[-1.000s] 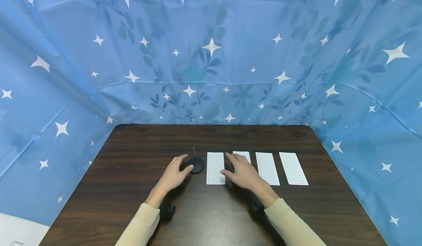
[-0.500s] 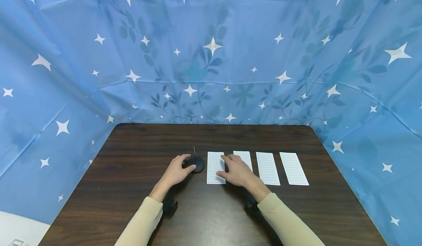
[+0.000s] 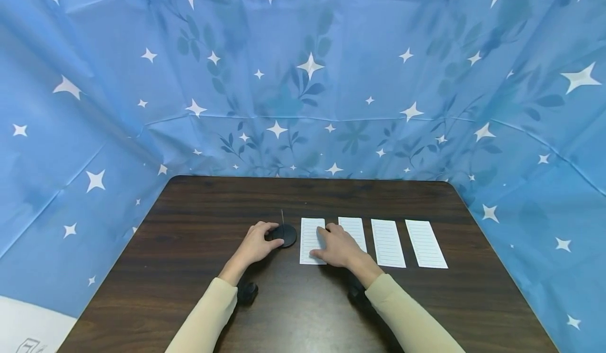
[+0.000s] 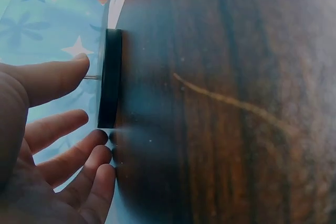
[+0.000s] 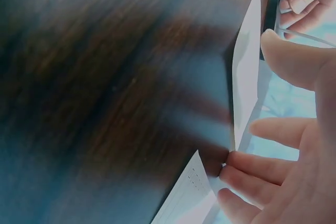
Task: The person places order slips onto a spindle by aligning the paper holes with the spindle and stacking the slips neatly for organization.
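A receipt spike with a round black base (image 3: 286,234) and a thin upright metal pin stands on the dark wooden table (image 3: 293,311). My left hand (image 3: 254,245) is at its left side, thumb and fingers spread around the base. In the left wrist view the thumb is near the pin (image 4: 92,77) and the fingertips reach down at the base's edge. To the right of the spike lies a lined white paper slip (image 3: 309,237). Over its right edge is my right hand (image 3: 338,248), fingers spread and loosely bent, fingertips close to the paper (image 5: 247,72) and table.
Three more lined slips lie in a row to the right, the nearest (image 3: 354,232) partly behind the right hand, then a middle slip (image 3: 388,243) and a far-right slip (image 3: 426,244). A blue star-patterned curtain (image 3: 303,79) hangs behind the table's far edge.
My left hand has moved slightly right, closer around the spike's base. The right hand has shifted left and lower over the leftmost slip. The slips and spike stay in place.
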`<action>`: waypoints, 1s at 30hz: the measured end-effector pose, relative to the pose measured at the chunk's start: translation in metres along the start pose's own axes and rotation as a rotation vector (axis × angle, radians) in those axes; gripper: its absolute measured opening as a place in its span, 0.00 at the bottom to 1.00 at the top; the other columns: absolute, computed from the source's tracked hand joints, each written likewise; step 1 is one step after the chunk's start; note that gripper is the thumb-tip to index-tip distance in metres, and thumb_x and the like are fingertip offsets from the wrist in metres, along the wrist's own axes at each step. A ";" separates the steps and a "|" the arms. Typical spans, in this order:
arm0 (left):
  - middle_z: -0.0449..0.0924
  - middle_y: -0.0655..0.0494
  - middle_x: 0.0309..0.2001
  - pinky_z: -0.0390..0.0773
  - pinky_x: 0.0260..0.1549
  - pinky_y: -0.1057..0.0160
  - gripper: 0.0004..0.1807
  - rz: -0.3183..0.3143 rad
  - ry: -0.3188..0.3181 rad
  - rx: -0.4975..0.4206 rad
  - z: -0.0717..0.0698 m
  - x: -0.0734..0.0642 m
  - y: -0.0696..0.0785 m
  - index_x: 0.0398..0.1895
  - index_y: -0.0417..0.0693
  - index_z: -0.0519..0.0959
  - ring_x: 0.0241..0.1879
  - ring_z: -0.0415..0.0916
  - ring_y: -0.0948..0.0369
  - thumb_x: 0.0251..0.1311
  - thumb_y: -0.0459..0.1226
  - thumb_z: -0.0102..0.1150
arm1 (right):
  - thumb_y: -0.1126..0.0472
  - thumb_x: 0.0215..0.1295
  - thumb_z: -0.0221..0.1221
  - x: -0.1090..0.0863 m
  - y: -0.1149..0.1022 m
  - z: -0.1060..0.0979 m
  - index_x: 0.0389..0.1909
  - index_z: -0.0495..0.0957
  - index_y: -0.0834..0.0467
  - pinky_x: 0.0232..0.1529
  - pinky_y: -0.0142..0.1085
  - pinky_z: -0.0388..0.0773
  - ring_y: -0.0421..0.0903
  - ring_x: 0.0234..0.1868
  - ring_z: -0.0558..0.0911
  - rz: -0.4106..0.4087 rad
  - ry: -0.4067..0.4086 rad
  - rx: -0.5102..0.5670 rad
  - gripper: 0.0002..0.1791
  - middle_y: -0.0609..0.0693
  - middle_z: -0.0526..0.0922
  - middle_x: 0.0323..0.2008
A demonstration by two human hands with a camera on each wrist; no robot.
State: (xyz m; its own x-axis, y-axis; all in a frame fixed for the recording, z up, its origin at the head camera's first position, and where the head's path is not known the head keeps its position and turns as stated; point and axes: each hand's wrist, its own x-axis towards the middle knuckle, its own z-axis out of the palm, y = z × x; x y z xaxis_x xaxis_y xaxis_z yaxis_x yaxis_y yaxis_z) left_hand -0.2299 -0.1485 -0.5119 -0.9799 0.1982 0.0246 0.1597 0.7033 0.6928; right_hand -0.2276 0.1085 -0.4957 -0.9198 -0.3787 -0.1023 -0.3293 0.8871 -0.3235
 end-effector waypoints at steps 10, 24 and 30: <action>0.76 0.45 0.59 0.72 0.56 0.43 0.23 0.005 0.000 0.042 0.003 0.001 0.002 0.61 0.42 0.80 0.58 0.68 0.46 0.64 0.40 0.68 | 0.40 0.64 0.66 0.001 0.001 0.004 0.69 0.73 0.60 0.61 0.52 0.71 0.59 0.62 0.71 -0.036 -0.011 -0.086 0.39 0.64 0.70 0.63; 0.75 0.46 0.59 0.71 0.57 0.43 0.24 -0.018 0.004 0.055 0.004 0.002 0.004 0.62 0.44 0.80 0.58 0.69 0.47 0.64 0.41 0.68 | 0.42 0.65 0.66 0.001 0.002 0.005 0.67 0.76 0.60 0.60 0.51 0.72 0.58 0.61 0.72 -0.045 -0.004 -0.096 0.36 0.62 0.72 0.62; 0.75 0.45 0.59 0.71 0.56 0.43 0.24 -0.009 0.004 0.066 0.004 0.002 0.003 0.62 0.44 0.81 0.58 0.69 0.46 0.63 0.40 0.69 | 0.45 0.66 0.67 0.001 0.002 0.005 0.63 0.79 0.60 0.62 0.50 0.72 0.58 0.63 0.72 -0.039 0.015 -0.099 0.31 0.63 0.74 0.62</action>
State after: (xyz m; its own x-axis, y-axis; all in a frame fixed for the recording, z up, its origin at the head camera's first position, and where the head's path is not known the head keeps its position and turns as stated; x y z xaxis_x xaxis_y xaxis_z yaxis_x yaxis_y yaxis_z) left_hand -0.2308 -0.1429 -0.5123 -0.9817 0.1892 0.0220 0.1587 0.7486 0.6437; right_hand -0.2281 0.1086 -0.5012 -0.9087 -0.4104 -0.0767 -0.3840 0.8936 -0.2326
